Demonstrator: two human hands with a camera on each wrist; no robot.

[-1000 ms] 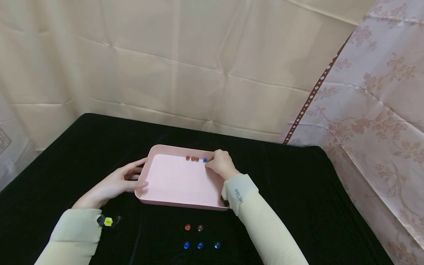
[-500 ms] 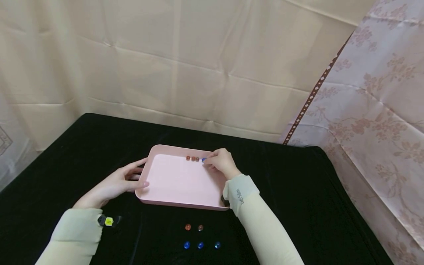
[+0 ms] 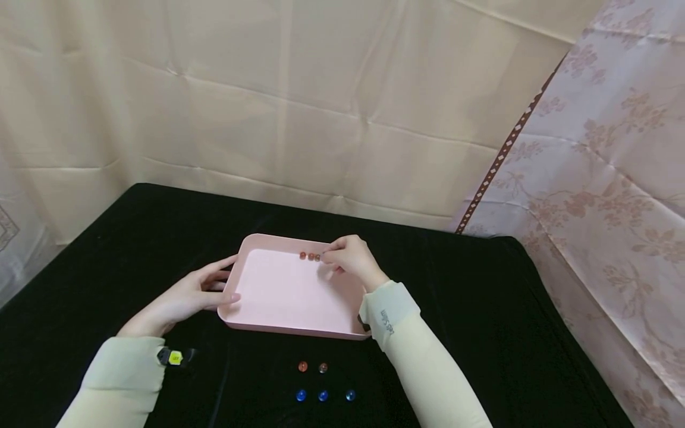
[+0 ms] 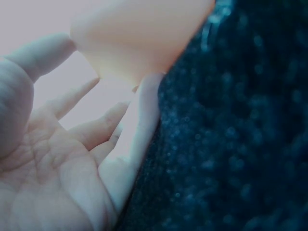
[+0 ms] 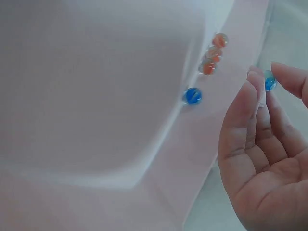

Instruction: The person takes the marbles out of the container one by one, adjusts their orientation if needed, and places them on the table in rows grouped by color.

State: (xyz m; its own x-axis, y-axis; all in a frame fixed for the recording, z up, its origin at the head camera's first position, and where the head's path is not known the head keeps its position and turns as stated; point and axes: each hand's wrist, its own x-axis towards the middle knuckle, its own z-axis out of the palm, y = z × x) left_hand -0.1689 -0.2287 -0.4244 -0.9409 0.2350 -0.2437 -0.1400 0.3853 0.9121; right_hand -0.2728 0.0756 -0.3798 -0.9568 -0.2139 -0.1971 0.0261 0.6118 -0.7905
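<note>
Left hand [image 3: 184,298] gripped the tray [image 3: 283,291] by its left end, likely for steadiness; right hand [image 3: 350,260] fingertip-pinched a blue marble [image 5: 270,81] by the tray's far wall, which probably kept the orange marbles [image 5: 214,54] inside from rolling.

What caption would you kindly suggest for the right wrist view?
Right hand pinches one blue marble; pink tray holds three orange marbles, another blue one.

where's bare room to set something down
Bare: the middle and near floor of the pink tray, between the left hand and right sleeve, and the black cloth right of that sleeve. Crowded: the tray's far side, where three orange marbles and a blue marble sit by the right hand, and the cloth in front of the tray, with five marbles.
</note>
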